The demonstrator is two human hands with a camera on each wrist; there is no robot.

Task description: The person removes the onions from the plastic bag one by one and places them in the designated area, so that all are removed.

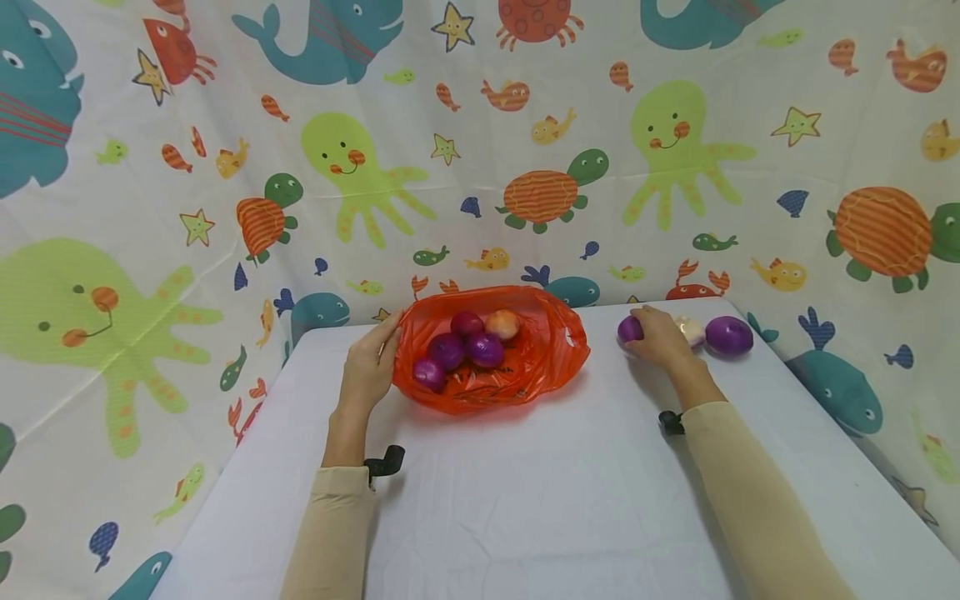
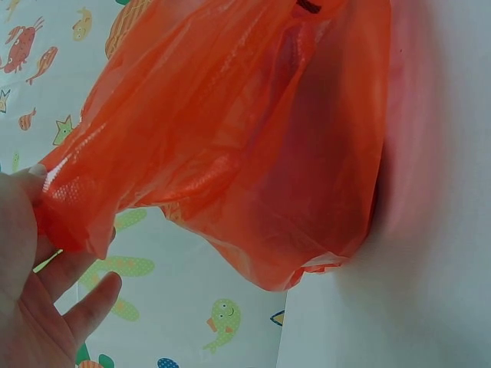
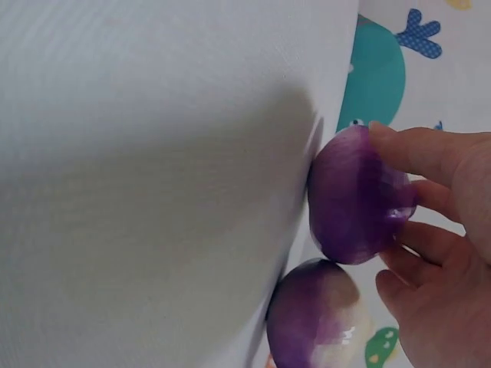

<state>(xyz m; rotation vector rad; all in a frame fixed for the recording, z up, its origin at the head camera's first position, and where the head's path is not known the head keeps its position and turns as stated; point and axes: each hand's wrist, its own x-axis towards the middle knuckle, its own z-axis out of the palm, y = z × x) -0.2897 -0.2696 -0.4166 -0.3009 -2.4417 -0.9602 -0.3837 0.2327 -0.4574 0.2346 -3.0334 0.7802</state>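
An orange plastic bag (image 1: 525,367) lies open at the back middle of the white table (image 1: 525,500). Several onions sit in it: purple ones (image 1: 485,350) and a yellowish one (image 1: 502,323). My left hand (image 1: 378,346) holds the bag's left edge; the left wrist view shows that hand (image 2: 50,230) pinching the orange film (image 2: 253,138). To the right, my right hand (image 1: 643,332) grips a purple onion (image 1: 627,329). In the right wrist view the fingers (image 3: 418,153) curl round this onion (image 3: 353,199). A purple-and-white onion (image 3: 311,322) lies against it.
Just right of my right hand lie a pale onion (image 1: 692,331) and a larger purple onion (image 1: 729,335), near the table's back right corner. A sea-animal curtain (image 1: 225,208) closes in the table at the back and on both sides.
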